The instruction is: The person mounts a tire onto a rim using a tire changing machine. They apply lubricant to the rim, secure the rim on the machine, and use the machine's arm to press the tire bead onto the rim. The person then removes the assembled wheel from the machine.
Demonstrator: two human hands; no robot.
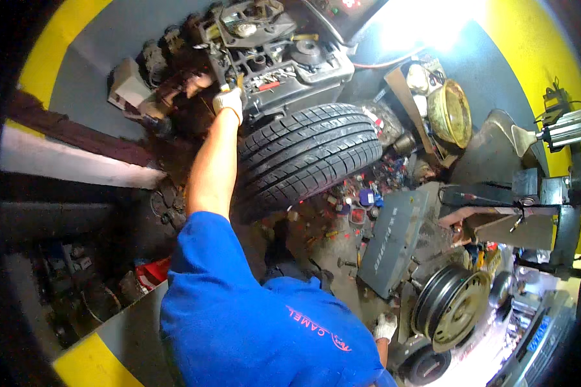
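My left hand (228, 103), in a pale work glove, reaches far forward to the near left corner of a grey tyre machine (294, 87). Its fingers look curled at that edge, beside a small yellow-handled tool (240, 81); whatever they grip is too small to make out. Just right of my outstretched arm stands a black tyre (313, 151), tread facing up, against the machine. Low on the right hangs my right hand (385, 327), also gloved, near a steel wheel rim (459, 311). Its fingers are too small and blurred to read.
A grey panel (394, 242) leans right of the tyre, with small litter (368, 197) on the floor. A dirty yellowish basin (450, 115) stands at the back right. Along the left run a white ledge (77, 160) and a carton (130, 87). A machine arm (539, 193) juts in at right.
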